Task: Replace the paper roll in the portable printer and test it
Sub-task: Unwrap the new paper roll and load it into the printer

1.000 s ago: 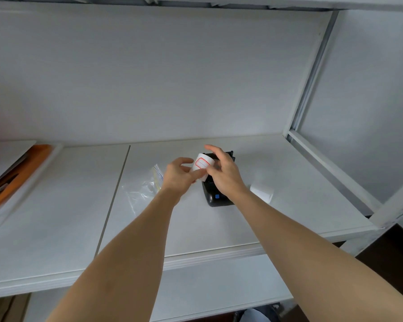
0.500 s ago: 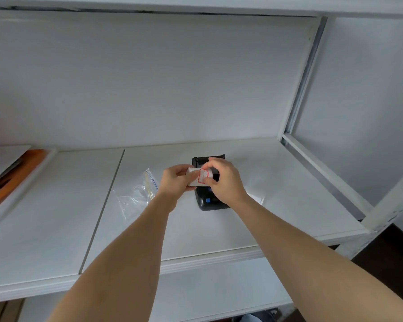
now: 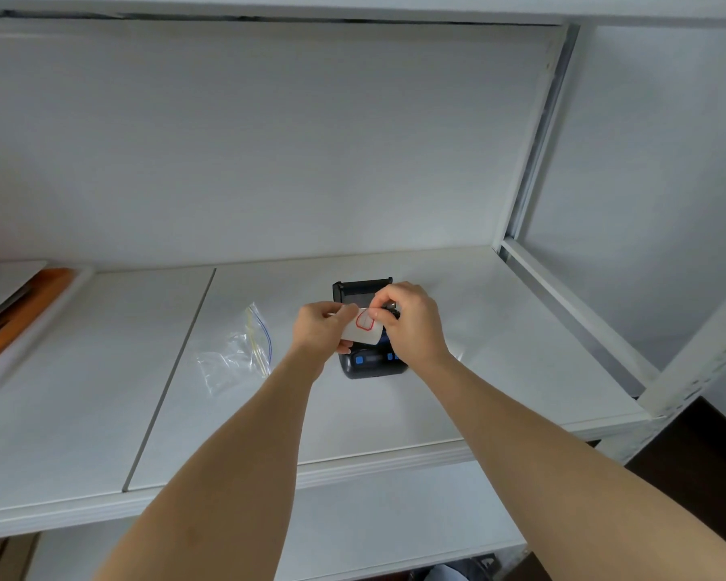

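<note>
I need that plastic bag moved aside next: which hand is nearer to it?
Left. The left hand holds the paper roll just right of the plastic bag; the right hand is farther right, above the printer.

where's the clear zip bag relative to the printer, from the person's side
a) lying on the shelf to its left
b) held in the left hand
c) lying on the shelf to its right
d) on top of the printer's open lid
a: the clear zip bag lies flat on the shelf to the left of the printer, touching neither hand.

matt black plastic printer (image 3: 372,364), crinkled clear plastic bag (image 3: 237,356).
</note>
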